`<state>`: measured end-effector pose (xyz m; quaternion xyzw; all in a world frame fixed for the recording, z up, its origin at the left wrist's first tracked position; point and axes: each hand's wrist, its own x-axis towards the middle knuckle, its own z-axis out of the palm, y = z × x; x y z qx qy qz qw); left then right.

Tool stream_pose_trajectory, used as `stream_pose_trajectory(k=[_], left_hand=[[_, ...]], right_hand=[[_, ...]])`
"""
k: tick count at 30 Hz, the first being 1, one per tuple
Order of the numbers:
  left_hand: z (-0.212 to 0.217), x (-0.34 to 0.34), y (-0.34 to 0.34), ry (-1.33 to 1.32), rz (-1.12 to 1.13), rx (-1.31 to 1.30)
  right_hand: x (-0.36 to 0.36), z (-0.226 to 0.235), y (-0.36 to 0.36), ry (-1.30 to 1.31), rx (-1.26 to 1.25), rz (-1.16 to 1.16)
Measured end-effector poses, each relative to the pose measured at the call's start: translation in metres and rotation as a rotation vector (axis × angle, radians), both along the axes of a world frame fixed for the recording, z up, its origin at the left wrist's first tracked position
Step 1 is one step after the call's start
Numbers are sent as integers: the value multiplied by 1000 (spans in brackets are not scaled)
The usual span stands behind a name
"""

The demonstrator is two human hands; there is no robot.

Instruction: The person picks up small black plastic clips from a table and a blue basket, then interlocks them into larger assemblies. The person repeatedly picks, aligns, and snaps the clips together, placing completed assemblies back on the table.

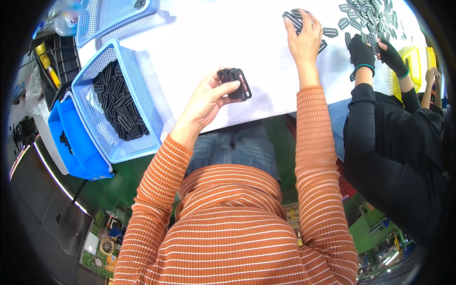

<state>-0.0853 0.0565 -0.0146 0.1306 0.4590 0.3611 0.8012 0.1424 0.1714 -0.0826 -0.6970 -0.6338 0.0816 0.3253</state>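
My left hand [205, 100] is closed around a small stack of black plastic slide buckles [233, 84], thumb across their face, above the table's near edge. Farther off to the right, my right hand [304, 42] grips a few more black slide buckles [295, 20] between thumb and fingers, at the white tabletop. Close to its fingers lie one loose buckle [330, 32] and another [322, 46], partly hidden by the hand.
At left, a light blue basket [145, 85] holds many black buckles, beside a bright blue bin [76, 142]. Another blue basket [88, 28] stands behind. A buckle pile [368, 16] lies far right, where a co-worker's black-gloved hands [361, 50] work. Yellow baskets [412, 64] stand beyond.
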Motion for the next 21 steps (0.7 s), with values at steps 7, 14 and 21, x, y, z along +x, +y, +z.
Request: stream_pose_trajectory(k=[7, 14, 21], left_hand=[[1, -18, 3, -71, -30, -12], [-2, -41, 2, -32, 26, -27], [-9, -55, -5, 26, 95, -52]], right_hand=[[-28, -41, -20, -202, -1, 88], [-69, -3, -84, 18, -107, 254], [-52, 12, -56, -163, -119, 454]])
